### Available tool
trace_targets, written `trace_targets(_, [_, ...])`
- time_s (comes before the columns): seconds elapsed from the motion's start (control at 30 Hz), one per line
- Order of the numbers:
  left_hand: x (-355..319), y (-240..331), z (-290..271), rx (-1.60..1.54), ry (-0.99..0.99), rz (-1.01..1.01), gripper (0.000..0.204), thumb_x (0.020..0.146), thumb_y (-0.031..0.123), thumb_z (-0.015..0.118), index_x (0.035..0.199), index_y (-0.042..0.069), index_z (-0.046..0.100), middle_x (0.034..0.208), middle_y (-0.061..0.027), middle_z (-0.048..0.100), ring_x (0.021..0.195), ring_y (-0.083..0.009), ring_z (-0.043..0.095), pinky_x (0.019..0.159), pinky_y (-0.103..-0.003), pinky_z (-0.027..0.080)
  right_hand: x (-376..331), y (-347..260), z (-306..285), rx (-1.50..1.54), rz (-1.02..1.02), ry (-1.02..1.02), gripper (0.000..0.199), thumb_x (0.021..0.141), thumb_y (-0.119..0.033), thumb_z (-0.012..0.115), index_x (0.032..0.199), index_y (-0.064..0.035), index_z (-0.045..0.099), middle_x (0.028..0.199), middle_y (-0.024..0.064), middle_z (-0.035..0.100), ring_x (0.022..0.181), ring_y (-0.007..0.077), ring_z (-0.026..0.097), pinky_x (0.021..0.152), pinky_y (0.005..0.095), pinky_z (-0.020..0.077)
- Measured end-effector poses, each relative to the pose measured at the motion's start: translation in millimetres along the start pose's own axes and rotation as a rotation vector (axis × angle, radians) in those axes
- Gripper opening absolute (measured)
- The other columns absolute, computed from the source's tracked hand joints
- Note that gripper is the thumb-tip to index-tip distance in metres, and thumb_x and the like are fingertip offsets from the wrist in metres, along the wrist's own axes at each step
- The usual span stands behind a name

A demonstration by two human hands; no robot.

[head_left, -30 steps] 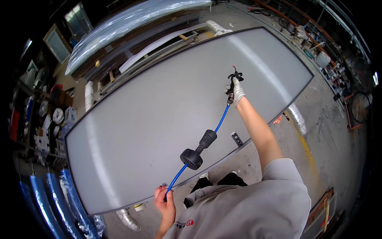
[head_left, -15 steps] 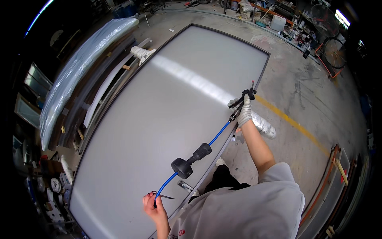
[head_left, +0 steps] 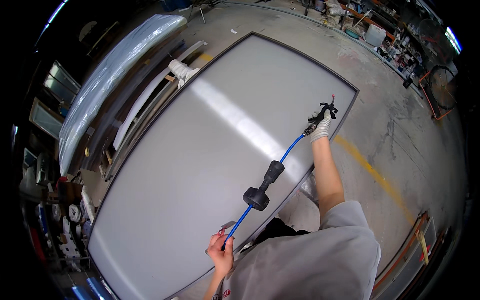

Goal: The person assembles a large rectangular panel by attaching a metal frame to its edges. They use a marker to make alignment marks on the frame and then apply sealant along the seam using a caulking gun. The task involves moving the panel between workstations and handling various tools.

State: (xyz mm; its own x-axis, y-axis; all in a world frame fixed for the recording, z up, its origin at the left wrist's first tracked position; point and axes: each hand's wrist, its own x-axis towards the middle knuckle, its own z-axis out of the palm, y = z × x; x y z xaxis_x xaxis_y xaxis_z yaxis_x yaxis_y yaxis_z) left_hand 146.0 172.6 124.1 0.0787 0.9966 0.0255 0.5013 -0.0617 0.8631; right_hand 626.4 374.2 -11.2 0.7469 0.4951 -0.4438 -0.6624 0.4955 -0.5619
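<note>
A large grey panel (head_left: 190,165) with a dark frame lies in front of me. My right hand (head_left: 321,126), in a white glove, grips a black air blow gun (head_left: 325,115) over the panel's far right part; its thin nozzle has a red tip and points away. From the gun a blue air hose (head_left: 292,148) runs back through a black, handle-shaped rubber piece (head_left: 265,187) to my bare left hand (head_left: 221,252). That hand is closed round the hose by the near edge. It also holds a small tool with a flat grey blade (head_left: 228,224) and reddish handle, partly hidden by the fingers.
On the left, long pieces under clear plastic wrap (head_left: 115,75) lie beside the panel. A white wrapped roll (head_left: 182,70) sits at its far left edge. A wheeled orange-framed thing (head_left: 436,95) stands far right, and framed pieces (head_left: 417,250) lean near right.
The blow gun has moved farther over the panel in my right hand. My left hand has shifted right and forward with the hose and blade, carrying the black rubber piece along.
</note>
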Motion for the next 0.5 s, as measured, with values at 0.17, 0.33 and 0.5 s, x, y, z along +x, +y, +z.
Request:
trace_targets(0.17, [10,-2,-9,0.036,0.152,-0.028,0.014,0.08,0.01,0.062,0.073,-0.002,0.061,0.073,-0.0112,0.054,0.085,-0.0268,0.057,0.078,-0.036,0.043,-12,59,84,-0.32,0.31,-0.388,0.043,0.085,-0.05,0.054,0.084,-0.0064,0.049,0.068,0.0042,0.051,0.051,0.0136,0.051,0.043,0.0272,0.0441])
trace_targets(0.33, [0,-7,-24,0.13,0.223,-0.153,0.015,0.08,0.011,0.062,0.071,-0.002,0.061,0.066,-0.0081,0.05,0.068,-0.0222,0.047,0.065,-0.033,0.039,-89,126,144,-0.981,0.908,-0.838,0.043,0.084,-0.053,0.051,0.08,-0.0101,0.054,0.056,-0.0015,0.054,0.046,0.0119,0.055,0.032,0.0218,0.0336])
trace_targets(0.5, [6,6,-23,0.204,0.188,-0.022,0.014,0.078,0.013,0.066,0.073,0.0,0.063,0.071,-0.0097,0.056,0.068,-0.0245,0.048,0.063,-0.033,0.038,-129,158,146,-1.276,1.139,-1.258,0.059,0.084,-0.055,0.051,0.086,0.0034,0.061,0.069,0.0147,0.064,0.052,0.0208,0.063,0.037,0.0229,0.0482])
